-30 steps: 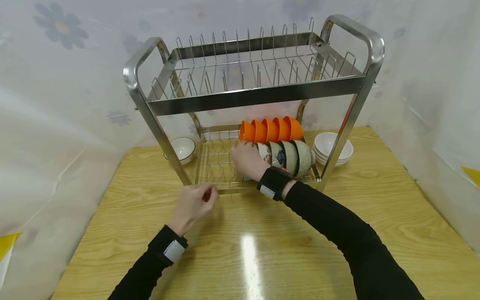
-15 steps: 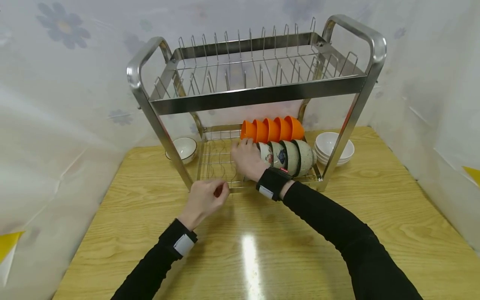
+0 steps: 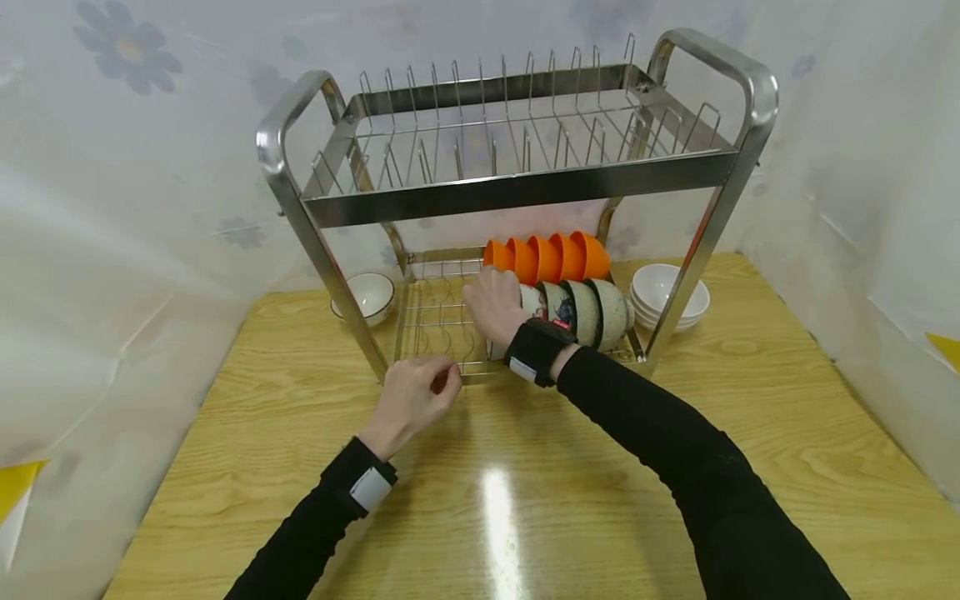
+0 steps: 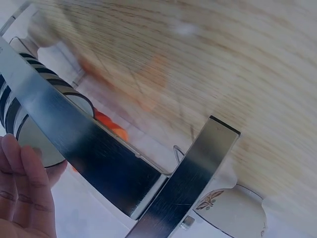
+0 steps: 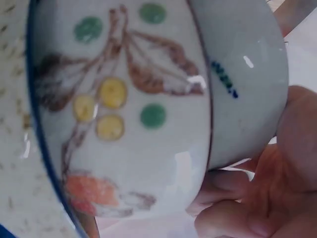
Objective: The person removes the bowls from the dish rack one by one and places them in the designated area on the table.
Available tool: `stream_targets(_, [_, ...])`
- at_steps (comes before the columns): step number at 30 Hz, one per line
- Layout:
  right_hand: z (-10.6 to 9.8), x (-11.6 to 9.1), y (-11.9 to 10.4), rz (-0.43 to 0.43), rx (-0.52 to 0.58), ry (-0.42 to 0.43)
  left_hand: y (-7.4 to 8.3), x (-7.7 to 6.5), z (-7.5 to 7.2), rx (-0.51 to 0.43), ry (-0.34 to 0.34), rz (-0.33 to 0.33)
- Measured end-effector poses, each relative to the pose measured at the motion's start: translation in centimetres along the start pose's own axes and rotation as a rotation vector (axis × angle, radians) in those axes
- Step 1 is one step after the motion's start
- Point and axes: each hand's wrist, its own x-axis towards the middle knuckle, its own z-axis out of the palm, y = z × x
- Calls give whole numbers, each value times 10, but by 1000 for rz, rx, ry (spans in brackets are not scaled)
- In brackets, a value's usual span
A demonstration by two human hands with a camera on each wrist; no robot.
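My right hand [image 3: 495, 304] grips the bowl at the left end of a row of nested bowls on the rack's lower tier. In the right wrist view that pale grey-white bowl [image 5: 247, 94] has a small blue-green mark. It sits against a white bowl [image 5: 143, 163] painted with brown leaves and yellow and green dots. Speckled bowls [image 3: 611, 315] continue the row to the right. My left hand [image 3: 408, 396], fingers loosely bent and holding nothing, hovers near the rack's front edge. In the left wrist view its fingers [image 4: 37, 183] appear below the front bar.
A two-tier metal dish rack [image 3: 517, 190] stands on the wooden table [image 3: 262, 417]. Orange bowls [image 3: 547, 257] nest behind the row. Stacked white bowls [image 3: 660, 287] sit outside the right post. A white bowl [image 3: 372, 296] with a dark rim sits outside the left post.
My left hand has moved right and slightly up along the rack's front edge. My right hand stays at the row's left end, its wrist slightly raised.
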Motion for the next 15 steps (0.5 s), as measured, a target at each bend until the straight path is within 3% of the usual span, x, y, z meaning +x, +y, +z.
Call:
stream_targets(6, [0,4,-4,-34,12,5,1,-2,-1,-9,-6,-11])
stream_targets(15, [-12,7,-15,-100,-126,49,-1,-2,-4,-16,-2,-35])
